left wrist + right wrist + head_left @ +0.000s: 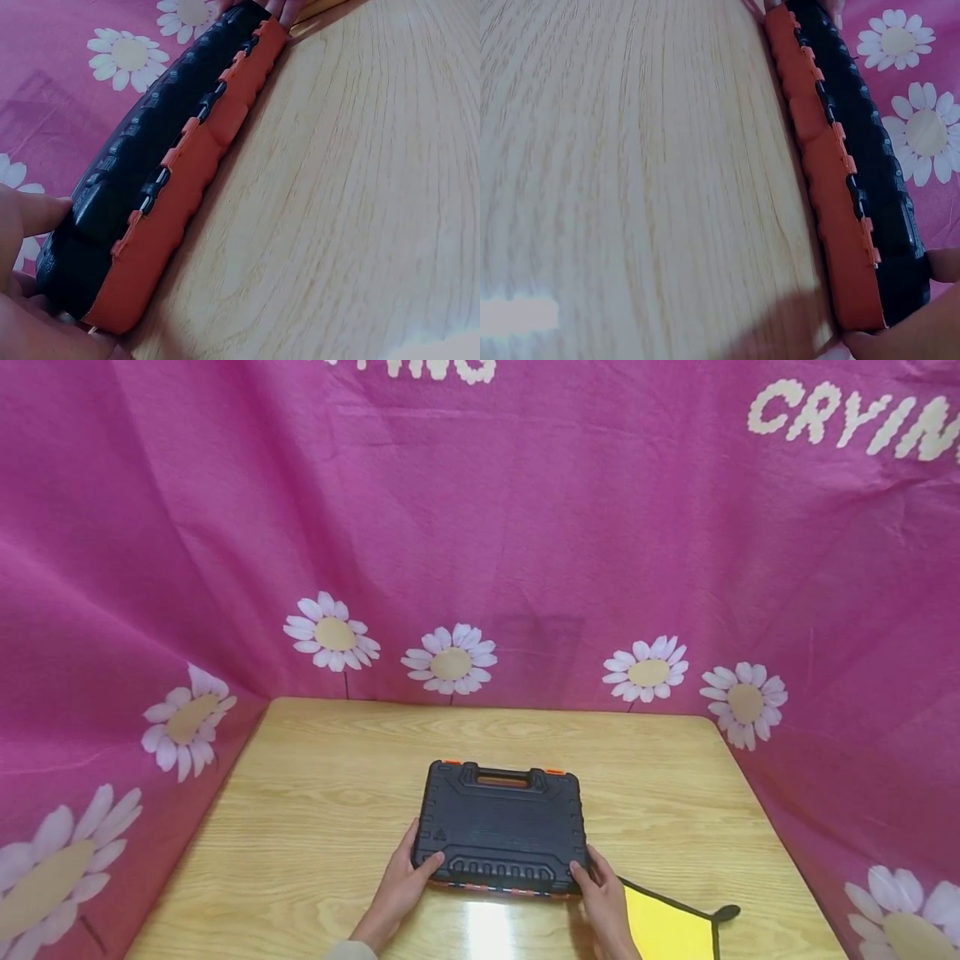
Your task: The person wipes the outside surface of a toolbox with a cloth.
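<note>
On the table (300,793) lies a black-and-orange case (501,833). Left hand (405,881) grips its near-left corner; right hand (603,897) grips its near-right corner.

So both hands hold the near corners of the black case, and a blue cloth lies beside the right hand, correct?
Not quite: the cloth is yellow, as the head view shows. Both the left hand and right hand do hold the black case by its near corners.

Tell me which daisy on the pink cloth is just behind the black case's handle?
The daisy second from the left in the back row; the others sit farther off to either side of the black case.
</note>
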Demonstrator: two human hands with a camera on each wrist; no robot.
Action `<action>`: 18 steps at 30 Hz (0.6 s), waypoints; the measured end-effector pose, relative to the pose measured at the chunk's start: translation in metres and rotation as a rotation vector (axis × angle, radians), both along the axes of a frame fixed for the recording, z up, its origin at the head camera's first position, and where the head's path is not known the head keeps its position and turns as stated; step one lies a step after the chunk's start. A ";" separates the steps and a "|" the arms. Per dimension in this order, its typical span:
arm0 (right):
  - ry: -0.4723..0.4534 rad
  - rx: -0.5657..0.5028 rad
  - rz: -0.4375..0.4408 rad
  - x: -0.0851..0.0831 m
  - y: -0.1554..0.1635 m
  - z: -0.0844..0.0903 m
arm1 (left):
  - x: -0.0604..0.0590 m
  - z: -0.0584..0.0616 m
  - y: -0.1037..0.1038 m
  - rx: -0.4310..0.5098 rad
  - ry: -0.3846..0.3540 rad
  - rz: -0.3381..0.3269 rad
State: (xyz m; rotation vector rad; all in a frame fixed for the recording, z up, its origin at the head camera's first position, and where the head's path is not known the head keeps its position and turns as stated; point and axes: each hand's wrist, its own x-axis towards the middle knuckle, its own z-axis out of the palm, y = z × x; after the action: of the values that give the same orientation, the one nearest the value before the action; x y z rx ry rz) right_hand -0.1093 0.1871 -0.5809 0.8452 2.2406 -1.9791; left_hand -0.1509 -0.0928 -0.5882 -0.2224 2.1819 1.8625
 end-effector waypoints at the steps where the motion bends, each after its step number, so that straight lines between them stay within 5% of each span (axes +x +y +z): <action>1: -0.003 0.006 0.001 0.000 0.000 -0.001 | 0.000 0.000 0.000 -0.007 0.004 0.001; 11: -0.034 0.022 0.060 -0.003 0.006 0.000 | -0.006 -0.008 0.006 -0.108 0.034 0.071; 18: 0.019 0.286 0.177 0.009 0.015 0.002 | -0.014 -0.019 0.006 -0.183 0.099 0.026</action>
State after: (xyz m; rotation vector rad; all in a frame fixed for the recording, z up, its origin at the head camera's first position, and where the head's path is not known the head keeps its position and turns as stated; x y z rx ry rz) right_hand -0.1006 0.2021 -0.5785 0.6214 2.5486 -1.6249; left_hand -0.1649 -0.0870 -0.6071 -0.1994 2.4296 1.7212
